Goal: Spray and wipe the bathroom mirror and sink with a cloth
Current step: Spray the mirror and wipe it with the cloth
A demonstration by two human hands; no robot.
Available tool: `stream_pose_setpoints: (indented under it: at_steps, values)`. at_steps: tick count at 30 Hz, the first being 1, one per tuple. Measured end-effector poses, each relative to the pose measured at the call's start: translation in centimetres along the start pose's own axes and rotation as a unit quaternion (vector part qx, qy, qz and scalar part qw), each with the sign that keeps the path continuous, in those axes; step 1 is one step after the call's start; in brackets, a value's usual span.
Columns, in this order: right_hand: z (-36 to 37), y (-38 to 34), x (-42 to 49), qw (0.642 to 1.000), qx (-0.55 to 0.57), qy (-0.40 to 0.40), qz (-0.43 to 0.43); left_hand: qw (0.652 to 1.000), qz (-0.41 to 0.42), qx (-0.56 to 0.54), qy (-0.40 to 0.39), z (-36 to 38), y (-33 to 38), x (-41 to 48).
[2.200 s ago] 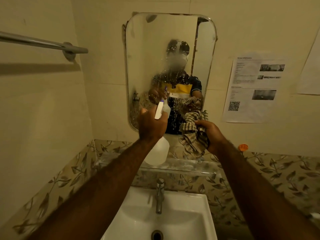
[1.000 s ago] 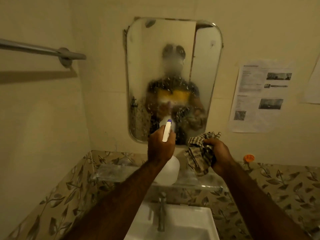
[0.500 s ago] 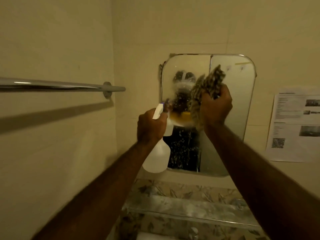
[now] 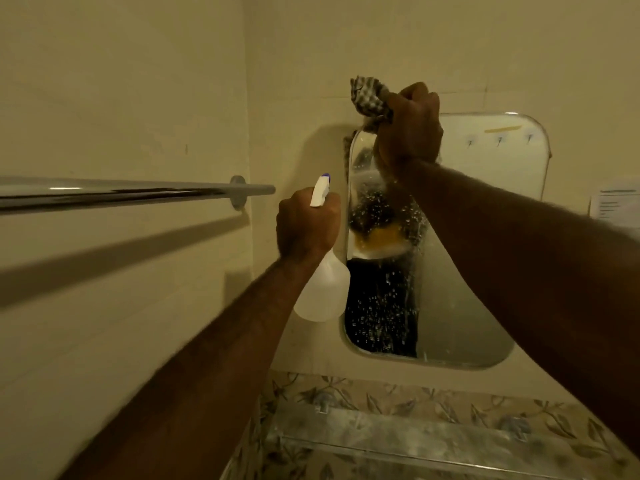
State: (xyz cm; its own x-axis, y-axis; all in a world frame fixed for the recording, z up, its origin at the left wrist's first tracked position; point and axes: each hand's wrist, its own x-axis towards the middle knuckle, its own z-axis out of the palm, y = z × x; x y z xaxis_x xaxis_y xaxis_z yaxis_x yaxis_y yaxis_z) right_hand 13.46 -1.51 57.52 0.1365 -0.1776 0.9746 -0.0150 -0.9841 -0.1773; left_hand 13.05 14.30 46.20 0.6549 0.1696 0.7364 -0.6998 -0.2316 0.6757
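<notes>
The rounded wall mirror (image 4: 485, 237) hangs ahead, its left half speckled with spray droplets. My right hand (image 4: 410, 129) grips a bunched checked cloth (image 4: 369, 98) and presses it at the mirror's top left corner, part of the cloth sticking up above the frame. My left hand (image 4: 306, 225) holds a translucent white spray bottle (image 4: 323, 292) by its neck, just left of the mirror's edge, nozzle up and pointing toward the glass. The sink is out of view.
A chrome towel rail (image 4: 121, 194) juts from the left wall at hand height, close to my left hand. A glass shelf (image 4: 433, 434) runs below the mirror over leaf-patterned tiles. A printed paper (image 4: 614, 206) is stuck to the wall at right.
My right hand has carried the cloth up from below the mirror to its top left corner. The view has tilted up and swung left, so the sink has dropped out. The bottle stays raised.
</notes>
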Motion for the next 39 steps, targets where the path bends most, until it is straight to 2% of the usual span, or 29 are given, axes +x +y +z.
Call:
stream_pose_setpoints:
  at_steps: [5,11,14,18,27,39]
  values:
    - [2.8,-0.4,-1.5,0.998,-0.028,-0.055,-0.035,1.0,-0.005,0.011,-0.001,0.3,-0.1,1.3]
    - [4.7,1.3,-2.9,0.991,-0.058,-0.029,-0.114,0.999,0.009,0.03,-0.008,0.8,-1.0,2.0]
    - [4.9,1.5,-2.9,0.99,-0.058,-0.056,-0.112,0.999,0.021,0.039,-0.022,1.2,-1.6,1.8]
    - [5.3,1.6,-5.1,0.984,-0.054,-0.085,-0.146,0.999,-0.007,0.047,-0.018,1.6,-2.6,1.8]
    - [7.0,2.6,-11.6,0.98,-0.064,-0.072,-0.174,0.997,-0.005,0.075,-0.033,2.1,-5.1,0.2]
    - [8.7,4.5,-20.6,0.975,-0.051,-0.096,-0.193,0.991,-0.051,0.1,-0.068,1.7,-10.0,-5.1]
